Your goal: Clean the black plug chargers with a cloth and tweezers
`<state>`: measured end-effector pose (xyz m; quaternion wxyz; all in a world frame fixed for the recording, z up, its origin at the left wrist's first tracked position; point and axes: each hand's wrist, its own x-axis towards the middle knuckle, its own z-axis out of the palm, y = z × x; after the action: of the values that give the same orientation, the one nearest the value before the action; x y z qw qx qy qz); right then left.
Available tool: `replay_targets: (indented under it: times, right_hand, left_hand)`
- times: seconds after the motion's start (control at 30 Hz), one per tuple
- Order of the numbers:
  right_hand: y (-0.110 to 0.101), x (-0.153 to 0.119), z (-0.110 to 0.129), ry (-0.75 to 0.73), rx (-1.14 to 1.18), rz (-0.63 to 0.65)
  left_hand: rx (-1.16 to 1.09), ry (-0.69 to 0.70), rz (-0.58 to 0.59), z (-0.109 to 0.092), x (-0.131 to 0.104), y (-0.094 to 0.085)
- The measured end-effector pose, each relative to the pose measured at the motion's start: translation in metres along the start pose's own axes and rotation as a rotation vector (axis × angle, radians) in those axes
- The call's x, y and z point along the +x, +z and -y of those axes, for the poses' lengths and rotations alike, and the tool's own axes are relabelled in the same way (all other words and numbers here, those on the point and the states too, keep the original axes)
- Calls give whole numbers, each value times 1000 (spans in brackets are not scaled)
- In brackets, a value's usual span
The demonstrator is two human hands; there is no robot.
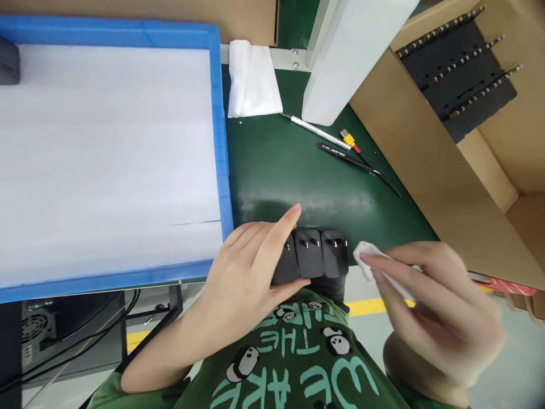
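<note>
Near the front edge of the green table, my left hand (pixel 251 267) is wrapped round the left end of a row of black plug adapters (pixel 309 255). Metal prongs show on the adapters' upper faces, and my fingers hide part of the leftmost one. To the right of the row, apart from it, my right hand (pixel 438 301) pinches a crumpled white cloth (pixel 369 255) between thumb and fingers. This hand is slightly blurred.
A blue-edged tray (pixel 222 153) lies left, with a dark object in its corner. Behind are a folded white cloth (pixel 254 79), a silver pen-like tool (pixel 317 130), black tweezers (pixel 344 156) and a short cable (pixel 348 138). A cardboard box (pixel 409 130) with black dividers stands right.
</note>
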<state>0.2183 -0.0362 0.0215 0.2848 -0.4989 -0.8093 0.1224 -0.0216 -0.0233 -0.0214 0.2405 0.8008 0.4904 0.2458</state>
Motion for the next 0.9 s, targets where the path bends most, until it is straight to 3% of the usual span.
replay_targets:
  times: [0.17,0.5,0.63,0.77,0.83,0.9]
  right_hand:
    - [25,-20,9,20,-94,-104]
    - [67,-11,49,-79,-42,-97]
    - [53,-9,49,-145,121,28]
    - [30,-11,32,51,-89,-123]
    - [31,-13,29,71,-161,-176]
    - [40,-14,33,27,-157,-148]
  left_hand:
    - [-58,2,13,2,1,-1]
    - [-68,35,3,3,4,0]
    - [-67,30,33,5,-2,-5]
    - [-123,-8,116,9,-7,-16]
    - [-154,-12,129,11,-7,-19]
    - [-182,-12,132,13,-7,-20]
